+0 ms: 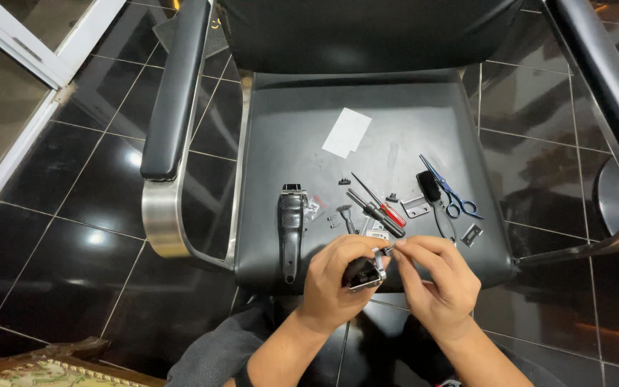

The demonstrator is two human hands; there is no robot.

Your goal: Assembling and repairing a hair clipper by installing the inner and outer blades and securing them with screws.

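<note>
Over the front edge of the black chair seat [367, 122], the left hand [334, 283] is wrapped around a small dark clipper part [364, 273] with a metal edge, gripping its sides. The right hand [435, 283] pinches something tiny against its top, possibly a screw; the view is too small to be sure. The part looks light, rigid and slick on its metal, best held by the body. Behind lie a hair clipper [291, 229], two screwdrivers [379, 206] and blue scissors [451, 190].
</note>
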